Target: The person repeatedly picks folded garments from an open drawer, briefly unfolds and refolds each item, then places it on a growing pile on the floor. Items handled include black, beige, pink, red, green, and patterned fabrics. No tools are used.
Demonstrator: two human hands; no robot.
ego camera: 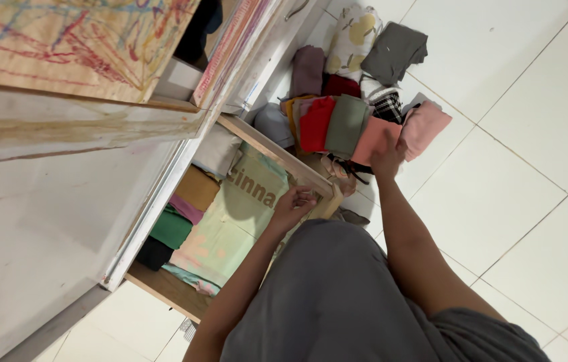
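Note:
I look down at an open wooden drawer (277,153) full of folded clothes, with a pale green printed cloth (230,221) lying on top. My left hand (292,206) hovers over that cloth at the drawer's front edge, fingers curled, seemingly holding nothing. My right hand (387,155) reaches out to a row of folded clothes on the floor and rests on a salmon folded piece (372,139). Beside it lie a pink piece (426,127), a green one (345,125) and a red one (315,123).
More folded clothes lie further out on the white tiled floor (512,188): a grey one (394,50), a floral one (354,33), a mauve one (307,70). A white cabinet (43,221) with a scribbled panel (76,40) stands at left. My grey-clad lap (337,302) fills the bottom.

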